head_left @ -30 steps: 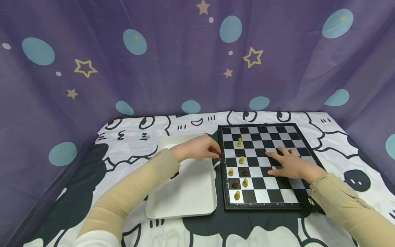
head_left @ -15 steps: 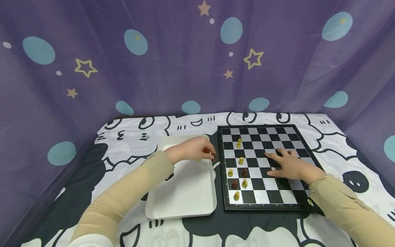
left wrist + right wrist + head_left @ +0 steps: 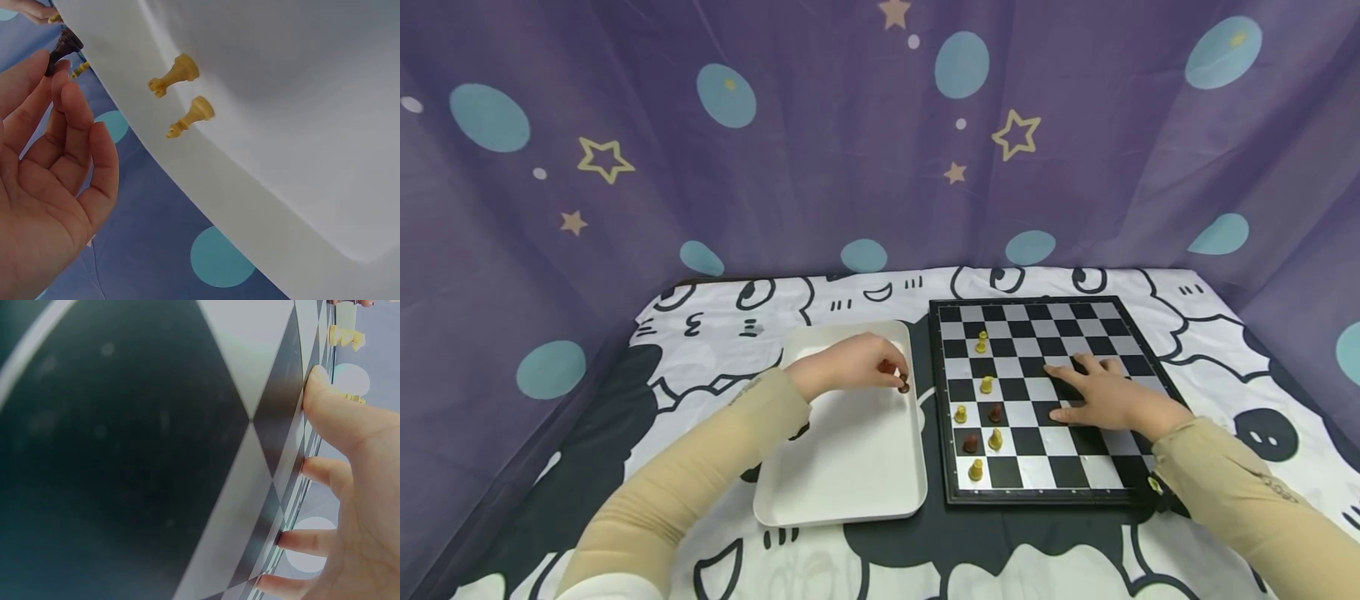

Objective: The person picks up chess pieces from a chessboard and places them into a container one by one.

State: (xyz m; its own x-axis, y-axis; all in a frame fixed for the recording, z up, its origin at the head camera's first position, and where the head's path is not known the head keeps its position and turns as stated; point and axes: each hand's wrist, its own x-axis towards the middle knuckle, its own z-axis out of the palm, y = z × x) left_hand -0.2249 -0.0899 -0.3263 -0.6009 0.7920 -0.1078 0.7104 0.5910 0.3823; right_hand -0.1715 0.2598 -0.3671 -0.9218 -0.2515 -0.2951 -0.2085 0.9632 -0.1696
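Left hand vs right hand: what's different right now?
The left hand pinches a dark chess piece; the right hand holds nothing. The left hand hangs over the white tray; the right hand rests splayed on the chessboard. Both emerge from beige sleeves.

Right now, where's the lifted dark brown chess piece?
In the head view, the left hand pinches the piece near the right rim of the white rectangular tray.

Purple curtain (image 3: 827, 167) hangs behind and at both sides: teal ovals (image 3: 726, 96), yellow star outlines (image 3: 1017, 135), small solid stars (image 3: 574, 222). Tablecloth (image 3: 1015, 575) is white and dark grey with black cartoon faces.
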